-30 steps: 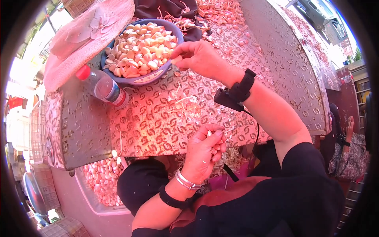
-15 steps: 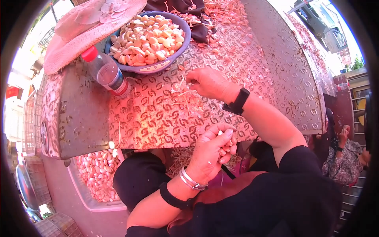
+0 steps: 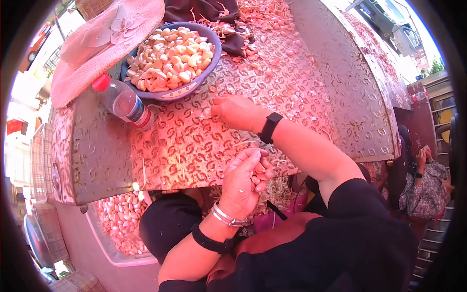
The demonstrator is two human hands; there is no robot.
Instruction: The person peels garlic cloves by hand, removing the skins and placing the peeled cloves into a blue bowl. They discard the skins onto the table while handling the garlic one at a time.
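Observation:
My left hand [image 3: 243,181] is closed at the table's front edge, palm up, with bracelets on the wrist. Several pale garlic cloves [image 3: 259,176] show between its curled fingers and thumb. Farther forward, my right hand [image 3: 237,113], with a black band on the wrist, is low over the patterned metal table [image 3: 194,158]. Its fingers are bent together, and whatever they hold is hidden. Ahead and to the left stands a blue-purple basin [image 3: 187,90] heaped with peeled garlic cloves [image 3: 170,58].
A bottle [image 3: 127,107] with a red cap leans beside the basin, below a pink sun hat [image 3: 95,46]. Dry peels [image 3: 267,19] cover the table's far end. Below the table is a tub [image 3: 114,258] of garlic cloves. Another person [image 3: 423,185] sits at right.
My right hand has moved left and slightly nearer over the table. Stringy scraps beside it have shifted, with more showing near the table's front edge. The left hand remains closed. The view has shifted slightly.

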